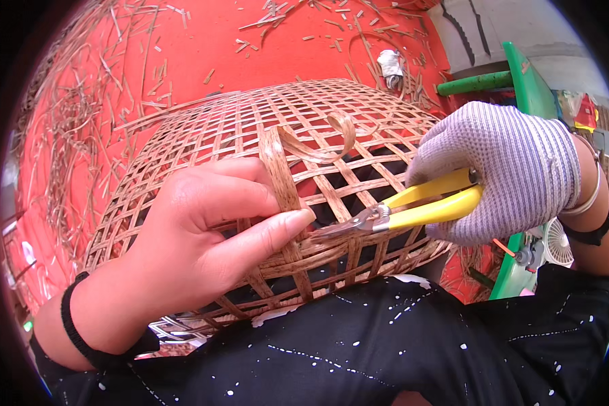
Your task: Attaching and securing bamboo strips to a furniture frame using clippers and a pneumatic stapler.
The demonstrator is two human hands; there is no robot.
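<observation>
Across my lap lies a large openwork basket (250, 125) woven from brown strips. My bare left hand (213, 227) pinches a flat, curling cane strip (277, 162) between thumb and forefinger at the basket's near edge. The strip stands up from the weave and loops over to the right. In a striped knit glove, my right hand (497, 176) grips yellow-handled snips (430, 203). Their metal tips point left and reach the weave just beside my left thumb. Whether the blades touch the strip I cannot tell.
Cut strip pieces and long loose strips litter the red floor covering (203, 40). A crumpled white cloth (390, 64) lies beyond the basket. On the right stands a green stool-like piece (528, 81), with a small white fan (557, 242) near it.
</observation>
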